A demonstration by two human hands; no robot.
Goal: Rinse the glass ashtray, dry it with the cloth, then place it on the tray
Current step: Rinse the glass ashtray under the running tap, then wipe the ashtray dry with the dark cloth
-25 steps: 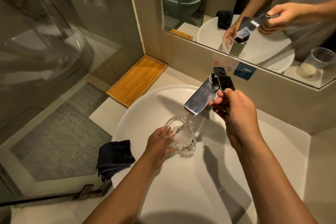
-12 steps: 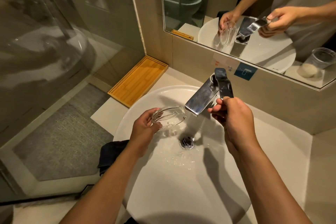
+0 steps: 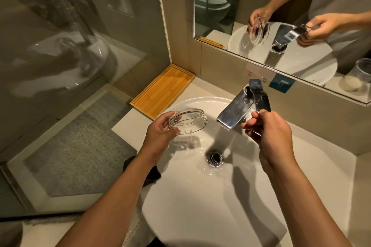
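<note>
Hands first: left hand [image 3: 160,130] pinches wet ashtray [image 3: 187,120] by its rim, tilted, dripping over the sink [image 3: 200,206]. Right hand [image 3: 271,136] is closed round the tap lever [image 3: 259,94]; can't tell if water runs. Cloth [image 3: 150,174] lies mostly hidden under left forearm; tray [image 3: 162,90] sits beyond, by the wall. Risk: wet glass plus fingertip-only grip could slip & chip on the basin.
</note>
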